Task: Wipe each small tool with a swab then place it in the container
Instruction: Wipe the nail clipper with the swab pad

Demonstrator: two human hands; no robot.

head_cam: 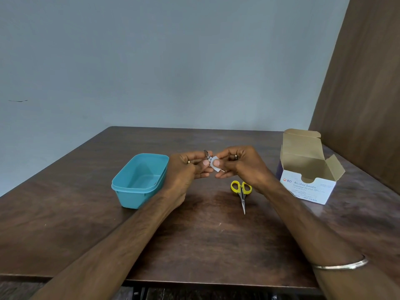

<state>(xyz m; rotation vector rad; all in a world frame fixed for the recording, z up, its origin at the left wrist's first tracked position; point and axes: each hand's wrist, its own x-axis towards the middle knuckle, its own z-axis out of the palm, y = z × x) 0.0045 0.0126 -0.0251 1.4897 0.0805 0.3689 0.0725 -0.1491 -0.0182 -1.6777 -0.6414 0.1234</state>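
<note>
Above the middle of the table, my left hand pinches a small metal tool, which looks like a nail clipper. My right hand presses a white swab around the tool's lower part, thumb on the swab. The two hands touch at the tool. A teal plastic container stands empty to the left of my left hand. Small scissors with yellow handles lie on the table below my right hand, blades pointing toward me.
An open white box of alcohol swabs stands at the right, flaps up. The dark wooden table meets a grey wall at the back and a brown panel at the right. A metal bangle circles my right wrist.
</note>
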